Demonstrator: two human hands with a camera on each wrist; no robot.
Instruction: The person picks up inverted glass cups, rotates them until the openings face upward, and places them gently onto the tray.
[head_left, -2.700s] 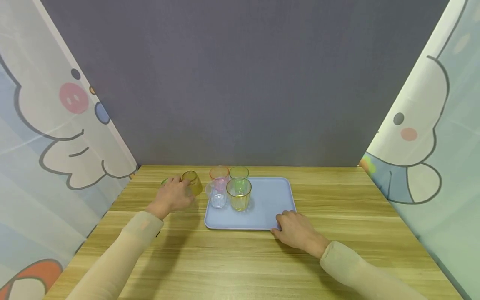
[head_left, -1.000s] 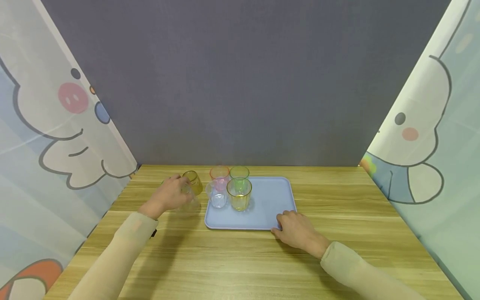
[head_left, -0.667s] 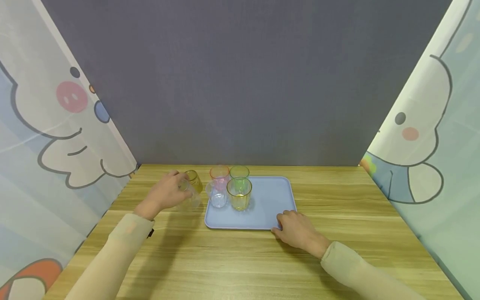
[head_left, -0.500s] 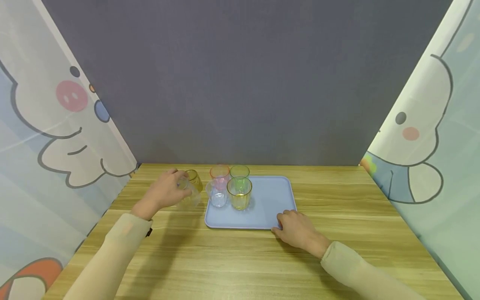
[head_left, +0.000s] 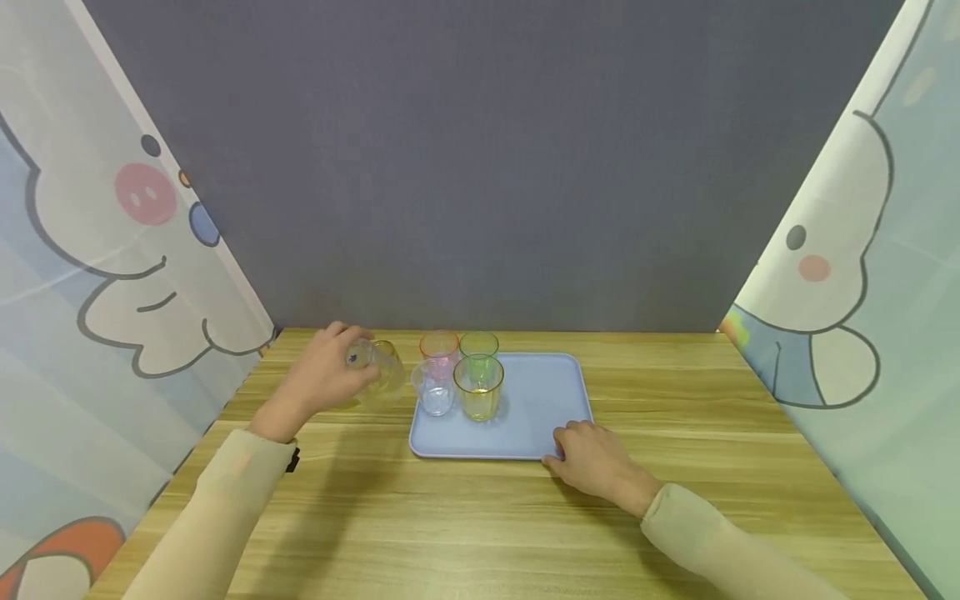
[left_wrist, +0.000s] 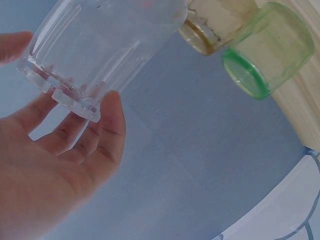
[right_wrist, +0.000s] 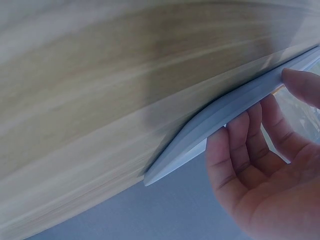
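Observation:
My left hand (head_left: 322,375) grips a clear drinking glass (left_wrist: 105,45) by its thick base, over the table's left side. The glass is tilted, its base towards the upper left and its mouth towards the lower right in the head view. It overlaps an upside-down amber glass (left_wrist: 220,17) there. Beside the amber one, a green glass (left_wrist: 272,50) also stands base up; my left hand hides it in the head view. My right hand (head_left: 592,458) holds the near right corner of the light blue tray (head_left: 540,408), thumb (right_wrist: 297,85) outside the rim and fingers inside.
On the tray's left half stand an upright pink glass (head_left: 439,350), a green glass (head_left: 479,346), a clear glass (head_left: 435,400) and a yellow-rimmed glass (head_left: 478,400). A grey panel (head_left: 480,167) rises behind the wooden table (head_left: 465,525), with printed curtains at both sides.
My left hand has lifted the clear glass up and left, away from the table, and tilted it further. The right hand and the tray stay where they were.

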